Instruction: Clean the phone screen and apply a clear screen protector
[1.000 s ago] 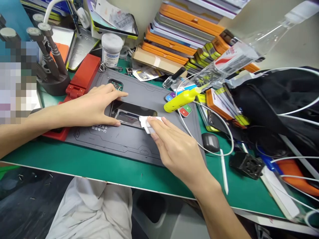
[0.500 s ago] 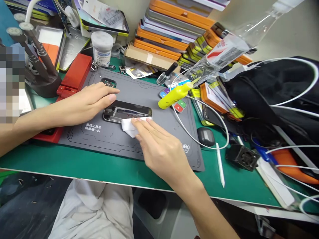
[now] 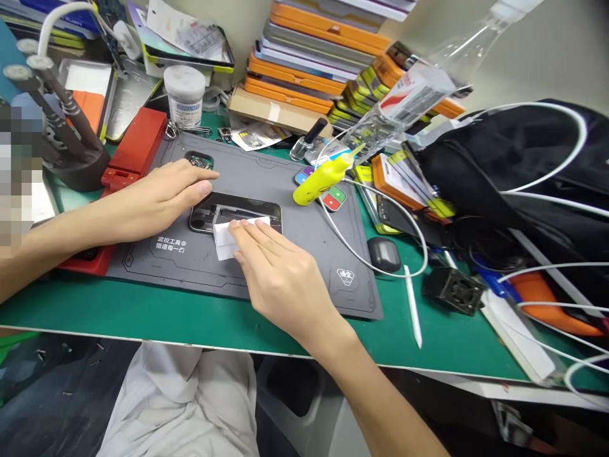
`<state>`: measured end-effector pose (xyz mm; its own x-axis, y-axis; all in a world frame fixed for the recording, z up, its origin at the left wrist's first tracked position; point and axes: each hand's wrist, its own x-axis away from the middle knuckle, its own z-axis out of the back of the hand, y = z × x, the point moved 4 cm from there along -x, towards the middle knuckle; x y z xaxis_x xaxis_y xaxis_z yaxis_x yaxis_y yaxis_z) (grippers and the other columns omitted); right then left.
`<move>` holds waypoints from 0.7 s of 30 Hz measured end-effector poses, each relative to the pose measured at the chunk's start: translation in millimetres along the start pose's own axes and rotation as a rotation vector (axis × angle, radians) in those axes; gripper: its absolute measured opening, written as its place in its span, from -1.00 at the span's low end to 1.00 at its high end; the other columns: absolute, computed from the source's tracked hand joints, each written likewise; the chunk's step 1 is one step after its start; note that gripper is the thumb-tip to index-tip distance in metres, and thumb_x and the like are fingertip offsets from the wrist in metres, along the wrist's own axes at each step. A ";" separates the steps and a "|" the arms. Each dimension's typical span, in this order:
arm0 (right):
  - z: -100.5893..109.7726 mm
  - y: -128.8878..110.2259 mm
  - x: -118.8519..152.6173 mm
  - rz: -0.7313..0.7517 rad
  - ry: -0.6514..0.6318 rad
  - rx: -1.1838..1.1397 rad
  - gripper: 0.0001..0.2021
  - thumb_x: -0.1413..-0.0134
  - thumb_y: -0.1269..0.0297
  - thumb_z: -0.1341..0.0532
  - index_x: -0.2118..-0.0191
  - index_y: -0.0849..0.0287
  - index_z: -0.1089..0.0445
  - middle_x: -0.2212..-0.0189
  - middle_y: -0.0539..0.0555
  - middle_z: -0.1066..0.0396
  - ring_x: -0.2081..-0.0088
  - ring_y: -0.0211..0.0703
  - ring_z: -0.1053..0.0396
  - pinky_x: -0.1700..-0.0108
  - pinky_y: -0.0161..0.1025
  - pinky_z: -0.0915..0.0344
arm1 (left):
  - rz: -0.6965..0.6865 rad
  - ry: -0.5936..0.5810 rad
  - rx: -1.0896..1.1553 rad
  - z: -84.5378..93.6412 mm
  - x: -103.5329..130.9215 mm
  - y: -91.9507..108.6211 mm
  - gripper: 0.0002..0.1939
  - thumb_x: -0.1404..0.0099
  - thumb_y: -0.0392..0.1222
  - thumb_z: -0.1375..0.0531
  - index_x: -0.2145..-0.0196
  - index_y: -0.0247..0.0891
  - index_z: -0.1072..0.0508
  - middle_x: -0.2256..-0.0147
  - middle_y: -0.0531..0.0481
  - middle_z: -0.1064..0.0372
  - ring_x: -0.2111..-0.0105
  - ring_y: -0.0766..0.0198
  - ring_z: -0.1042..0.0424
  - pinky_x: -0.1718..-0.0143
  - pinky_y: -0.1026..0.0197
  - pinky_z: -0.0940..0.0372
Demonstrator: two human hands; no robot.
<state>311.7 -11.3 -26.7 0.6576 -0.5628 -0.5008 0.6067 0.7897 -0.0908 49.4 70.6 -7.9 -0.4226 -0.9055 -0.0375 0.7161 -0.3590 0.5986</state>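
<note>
Hiding part of phone (image 3: 242, 208), cloth (image 3: 223, 240) under right fingers (image 3: 251, 236) pressed together, left fingers (image 3: 206, 173) parted, mostly hidden

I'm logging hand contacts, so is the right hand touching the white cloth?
Touching. The head view shows the right hand with its fingers laid directly over the white cloth, which shows on both sides of them.

Here's the green table (image 3: 147, 304) running left to right, pale wall (image 3: 537, 70) far right, dark, littered floor (image 3: 57, 412) down near left!
</note>
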 end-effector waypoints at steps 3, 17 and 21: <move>5.4 2.3 5.4 -0.001 0.008 -0.022 -0.55 -0.82 0.52 -0.18 -0.53 0.47 -0.67 -0.42 0.41 -0.81 -0.45 0.19 -0.82 -0.66 0.10 -0.68 | 0.002 -0.007 -0.014 0.8 -0.4 -2.5 -0.02 -0.85 0.55 0.06 -0.75 -0.18 -0.53 -0.39 -0.34 -0.62 -0.44 -0.36 -0.57 -0.73 -0.43 -0.35; -4.7 51.3 13.2 -0.168 -0.079 0.040 -0.45 -0.91 0.28 -0.08 -0.69 0.38 -0.51 -0.57 0.45 -0.68 -0.60 0.34 -0.69 -0.71 0.37 -0.59 | -0.008 -0.002 -0.004 0.4 1.8 5.6 0.03 -0.86 0.62 0.17 -0.73 -0.15 -0.54 -0.46 -0.33 -0.62 -0.54 -0.32 -0.54 -0.76 -0.33 -0.32; -6.7 54.4 13.4 -0.177 -0.134 0.019 -0.36 -0.92 0.16 -0.08 -0.80 0.41 -0.34 -0.66 0.51 -0.57 -0.70 0.42 -0.56 -0.76 0.45 -0.51 | -0.017 -0.001 -0.010 0.5 2.0 6.6 0.03 -0.84 0.67 0.20 -0.62 -0.08 -0.62 -0.41 -0.29 -0.65 -0.52 -0.32 -0.55 -0.73 -0.36 -0.36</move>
<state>350.6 25.7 -44.2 0.5930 -0.7204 -0.3597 0.7251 0.6720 -0.1505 53.0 66.5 -3.6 -0.4354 -0.8991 -0.0464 0.7142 -0.3763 0.5901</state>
